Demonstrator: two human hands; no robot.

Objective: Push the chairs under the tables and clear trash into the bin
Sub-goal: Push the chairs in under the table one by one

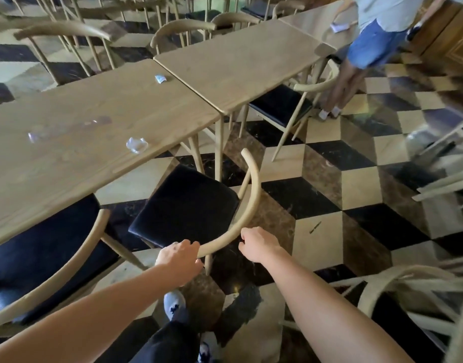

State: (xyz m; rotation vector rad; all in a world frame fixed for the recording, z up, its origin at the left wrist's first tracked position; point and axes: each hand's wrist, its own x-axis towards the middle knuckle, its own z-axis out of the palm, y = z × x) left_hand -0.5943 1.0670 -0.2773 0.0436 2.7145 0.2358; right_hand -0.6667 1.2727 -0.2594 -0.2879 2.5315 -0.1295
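Pale bentwood forms the curved back rail of the chair being handled, its black cushioned seat angled out from the near table and only its front corner close to the table edge. The left hand is wrapped over the rail with its fingers curled round it; the right hand sits just beside the rail's outer curve with its fingers loosely bent, and whether it actually grips the wood I cannot tell. To do this well, I would turn the seat square to the table first, then push evenly from both sides of the rail so the legs slide straight between the table legs without catching. Crumpled clear wrappers lie on the tabletop, another scrap farther along; no bin is in view. No brand, label or writing can be read anywhere.
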